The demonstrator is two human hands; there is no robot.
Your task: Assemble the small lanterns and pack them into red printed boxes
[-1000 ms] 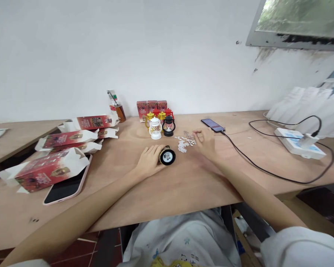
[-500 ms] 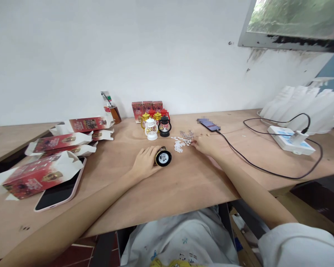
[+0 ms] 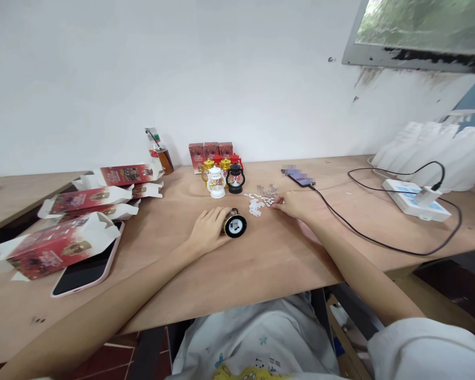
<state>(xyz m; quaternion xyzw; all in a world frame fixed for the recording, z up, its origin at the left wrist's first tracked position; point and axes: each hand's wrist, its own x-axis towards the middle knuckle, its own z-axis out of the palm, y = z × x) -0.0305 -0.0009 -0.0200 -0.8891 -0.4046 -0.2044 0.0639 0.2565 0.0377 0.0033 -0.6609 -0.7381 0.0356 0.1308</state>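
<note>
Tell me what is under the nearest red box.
A phone, screen up and dark, with a pink rim, sticks out from under the box. The box covers the rest of it and anything else beneath.

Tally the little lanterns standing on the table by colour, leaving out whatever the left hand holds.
White lantern: 1
Black lantern: 1
Gold lanterns: 2
Red lanterns, partly hidden behind the others: 2
Total: 6
</note>
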